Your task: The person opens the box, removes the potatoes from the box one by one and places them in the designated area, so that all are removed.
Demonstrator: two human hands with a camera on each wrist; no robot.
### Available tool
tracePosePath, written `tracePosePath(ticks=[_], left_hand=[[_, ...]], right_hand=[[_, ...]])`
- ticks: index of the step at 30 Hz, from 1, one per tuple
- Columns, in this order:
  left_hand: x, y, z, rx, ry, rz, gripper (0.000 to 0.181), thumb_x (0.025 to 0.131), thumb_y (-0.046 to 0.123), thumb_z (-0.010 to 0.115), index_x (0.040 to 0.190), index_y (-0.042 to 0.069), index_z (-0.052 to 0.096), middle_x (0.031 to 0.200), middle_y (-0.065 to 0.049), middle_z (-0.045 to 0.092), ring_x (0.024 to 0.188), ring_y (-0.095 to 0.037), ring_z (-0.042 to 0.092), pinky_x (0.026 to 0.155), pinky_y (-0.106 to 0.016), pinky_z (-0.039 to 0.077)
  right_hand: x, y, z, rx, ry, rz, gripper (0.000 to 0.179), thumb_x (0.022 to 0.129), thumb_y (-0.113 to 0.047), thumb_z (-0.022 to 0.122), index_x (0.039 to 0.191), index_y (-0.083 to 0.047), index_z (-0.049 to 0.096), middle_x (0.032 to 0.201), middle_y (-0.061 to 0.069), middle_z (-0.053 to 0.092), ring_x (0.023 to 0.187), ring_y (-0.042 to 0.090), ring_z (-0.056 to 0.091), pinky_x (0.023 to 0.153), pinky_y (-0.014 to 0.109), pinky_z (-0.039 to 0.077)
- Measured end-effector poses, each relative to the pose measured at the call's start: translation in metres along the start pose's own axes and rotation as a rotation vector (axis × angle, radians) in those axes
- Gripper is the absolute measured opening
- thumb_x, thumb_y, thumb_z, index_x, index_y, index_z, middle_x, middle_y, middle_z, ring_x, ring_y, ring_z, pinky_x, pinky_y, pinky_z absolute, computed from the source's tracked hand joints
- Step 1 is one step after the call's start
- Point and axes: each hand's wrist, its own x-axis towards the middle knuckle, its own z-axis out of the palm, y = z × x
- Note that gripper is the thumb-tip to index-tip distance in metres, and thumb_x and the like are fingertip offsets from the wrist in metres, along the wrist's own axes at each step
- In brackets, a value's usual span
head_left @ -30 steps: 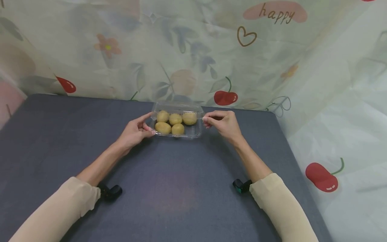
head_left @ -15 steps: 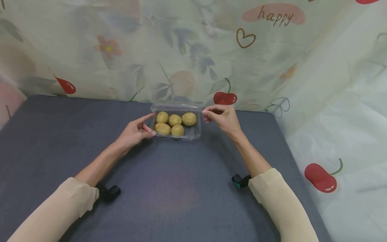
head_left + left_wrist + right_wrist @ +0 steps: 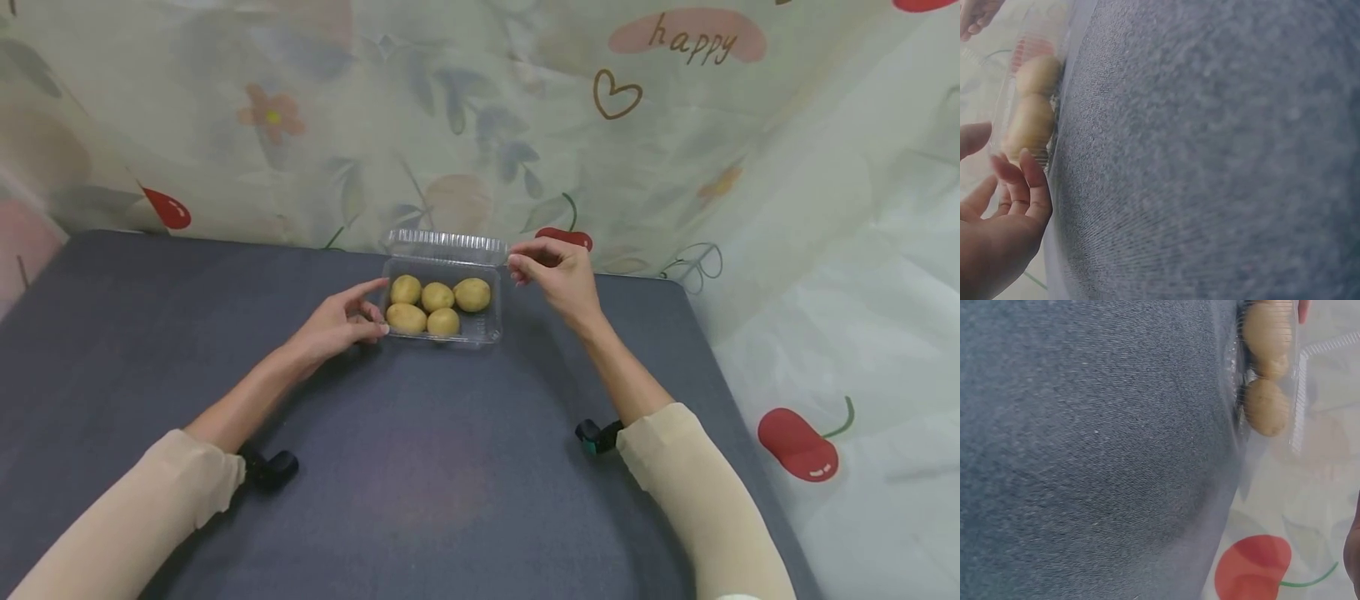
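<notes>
Nearest to me, along the bottom of the head feed, I saw two cream sleeves (image 3: 135,510), each with a small black wrist device (image 3: 276,471) strapped just beyond its cuff. Between them stretched the dark grey counter (image 3: 435,467), its far edge running close behind the work.

Farther out, I had the left hand (image 3: 330,327) with thumb and forefinger spread apart, holding the left end of a clear plastic tray (image 3: 482,328); the thumb sat at the near corner, the forefinger lay farther back along that side. The tray rested near the counter's far edge, around the middle of its width. In it I counted five potatoes (image 3: 437,297): two in the front row toward the left, three behind, the rightmost a little apart.

The right hand (image 3: 561,279) was raised above the tray's back right corner, thumb and forefinger pinching the right end of the clear lid (image 3: 448,246). That lid stood up along the tray's far side. My right wrist feed caught only a sliver of this hand.

Beyond it all hung a pale printed curtain (image 3: 322,179) with leaves, flowers, red cherries, a brown heart outline and the word "happy".
</notes>
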Motion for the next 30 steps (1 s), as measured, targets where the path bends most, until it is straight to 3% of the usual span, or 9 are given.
tracePosePath(ticks=[6,13,20,23,30], left_hand=[[0.003,0.001,0.0,-0.004,-0.015,-0.001,0.075,0.094,0.013,0.069,0.158,0.022,0.029,0.106,-0.013,0.058,0.094,-0.029,0.063,0.082,-0.038,0.054],[0.007,0.002,0.0,0.002,-0.025,-0.001,0.077,0.093,0.012,0.068,0.158,0.021,0.028,0.107,-0.013,0.056,0.09,-0.031,0.063,0.079,-0.039,0.055],[0.007,0.001,-0.002,0.016,-0.024,0.0,0.078,0.093,0.018,0.072,0.158,0.023,0.028,0.108,-0.012,0.053,0.088,-0.029,0.062,0.077,-0.038,0.054],[0.007,0.001,-0.001,0.016,-0.024,0.008,0.081,0.091,0.02,0.074,0.158,0.022,0.028,0.105,-0.011,0.052,0.085,-0.027,0.061,0.075,-0.037,0.054],[0.01,0.002,0.001,-0.004,-0.026,0.023,0.086,0.089,0.015,0.077,0.158,0.021,0.026,0.098,-0.01,0.049,0.082,-0.024,0.059,0.074,-0.037,0.053]], right_hand=[[0.008,-0.004,0.002,-0.049,0.087,0.002,0.017,0.088,0.004,0.073,0.1,0.015,0.07,0.08,0.023,0.07,0.066,0.034,0.065,0.061,0.032,0.058],[0.017,-0.006,0.004,-0.059,0.123,0.02,0.02,0.089,0.001,0.073,0.104,0.014,0.071,0.082,0.02,0.072,0.07,0.041,0.065,0.063,0.034,0.06],[0.029,-0.003,0.003,-0.084,0.128,-0.001,0.02,0.089,0.001,0.072,0.107,0.012,0.072,0.083,0.021,0.072,0.065,0.024,0.067,0.064,0.033,0.06],[0.032,-0.003,0.002,-0.09,0.135,0.003,0.02,0.09,0.001,0.072,0.108,0.01,0.073,0.084,0.022,0.072,0.067,0.027,0.067,0.065,0.032,0.059],[0.04,-0.001,0.001,-0.11,0.167,0.08,0.024,0.091,-0.004,0.072,0.113,0.004,0.073,0.081,0.013,0.073,0.068,0.033,0.066,0.048,0.021,0.045]])
